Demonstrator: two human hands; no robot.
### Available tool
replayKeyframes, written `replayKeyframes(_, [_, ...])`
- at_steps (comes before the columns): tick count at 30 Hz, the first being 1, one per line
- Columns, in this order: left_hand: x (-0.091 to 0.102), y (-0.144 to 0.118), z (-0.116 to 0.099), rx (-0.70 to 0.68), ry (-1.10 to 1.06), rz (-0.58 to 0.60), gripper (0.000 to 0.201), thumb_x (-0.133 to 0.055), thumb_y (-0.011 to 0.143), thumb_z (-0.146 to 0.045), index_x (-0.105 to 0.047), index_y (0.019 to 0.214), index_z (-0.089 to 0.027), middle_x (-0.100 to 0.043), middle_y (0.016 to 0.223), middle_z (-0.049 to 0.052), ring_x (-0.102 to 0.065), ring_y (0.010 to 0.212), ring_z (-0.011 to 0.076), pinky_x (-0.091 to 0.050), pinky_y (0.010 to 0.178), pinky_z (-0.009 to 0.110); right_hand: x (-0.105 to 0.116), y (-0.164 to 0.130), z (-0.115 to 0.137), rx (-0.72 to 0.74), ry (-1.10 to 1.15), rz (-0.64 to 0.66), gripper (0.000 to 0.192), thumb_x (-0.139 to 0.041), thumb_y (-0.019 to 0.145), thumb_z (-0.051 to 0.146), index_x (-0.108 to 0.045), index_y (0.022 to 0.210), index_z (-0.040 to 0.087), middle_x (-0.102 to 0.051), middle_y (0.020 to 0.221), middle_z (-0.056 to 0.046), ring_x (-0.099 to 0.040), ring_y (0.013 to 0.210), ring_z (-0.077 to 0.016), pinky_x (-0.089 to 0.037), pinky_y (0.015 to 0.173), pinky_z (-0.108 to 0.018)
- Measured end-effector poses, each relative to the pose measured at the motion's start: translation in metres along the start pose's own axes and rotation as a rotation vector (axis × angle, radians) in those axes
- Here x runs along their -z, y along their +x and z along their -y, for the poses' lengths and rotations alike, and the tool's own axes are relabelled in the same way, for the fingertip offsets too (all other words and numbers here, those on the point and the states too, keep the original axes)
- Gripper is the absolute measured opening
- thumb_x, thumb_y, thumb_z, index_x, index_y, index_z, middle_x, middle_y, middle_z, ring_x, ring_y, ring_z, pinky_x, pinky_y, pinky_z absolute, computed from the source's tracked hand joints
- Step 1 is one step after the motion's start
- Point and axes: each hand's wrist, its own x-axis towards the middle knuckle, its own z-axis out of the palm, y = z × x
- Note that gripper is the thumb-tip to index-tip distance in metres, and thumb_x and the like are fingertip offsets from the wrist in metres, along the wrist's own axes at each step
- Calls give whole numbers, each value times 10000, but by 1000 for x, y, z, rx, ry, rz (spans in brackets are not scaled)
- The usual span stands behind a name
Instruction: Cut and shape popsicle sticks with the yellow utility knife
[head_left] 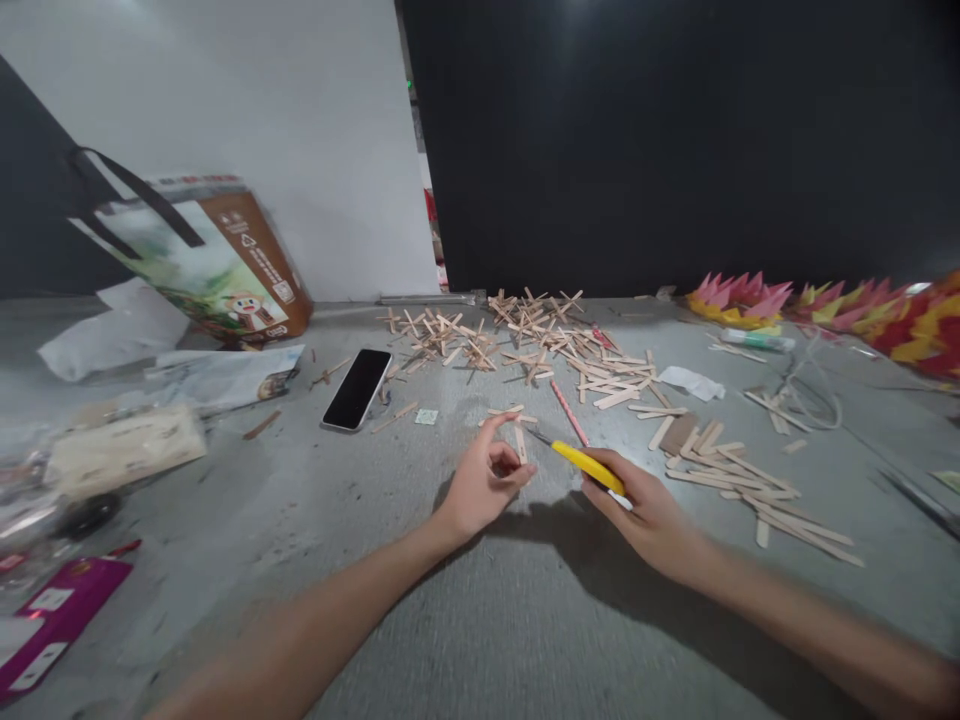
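Note:
My left hand (484, 480) pinches a short wooden craft stick (520, 443) upright against the grey floor (465, 610). My right hand (641, 505) grips a yellow utility knife (585, 464), its blade tip pointing at the stick. A pink pencil (570, 412) lies just beyond the knife. Loose flat sticks (735, 475) are scattered to the right of my right hand. Several small crossed stick pieces (517, 335) lie in a pile further back.
A black phone (358, 388) lies left of centre. A printed bag (217, 260), papers and a magenta packet (56, 615) sit at the left. Pink and yellow paper shapes (825, 305), a glue tube (754, 340) and a cord (810, 395) lie at the right. Dark wall behind.

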Motion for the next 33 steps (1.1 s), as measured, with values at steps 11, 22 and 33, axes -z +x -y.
replayKeyframes(11, [14,35,-9,-94,26,289,808,-889,723,-274,-500,1429,-221,-756,1094,96,-730,998,293,-536,862,371,-31,92,-41,549,-80,-49,173,-618,996,167,-715,1125,229,-736,919,-70,-674,842,-229,-502,809,-358])
replayKeyframes(22, [13,41,8,20,-51,234,781,-876,730,-322,-529,1422,-219,-540,674,-68,-513,631,154,-385,594,282,-34,83,-51,567,-78,39,285,-584,960,59,-705,1134,249,-728,960,-59,-650,891,-227,-488,812,-359])
replayKeyframes(33, [14,37,10,-66,63,275,777,-823,811,-389,-472,1474,-190,-494,715,-61,-475,667,161,-351,652,284,-32,81,-44,521,-238,85,429,-524,790,-71,-619,1087,222,-689,1047,-79,-603,971,-262,-465,908,-395])
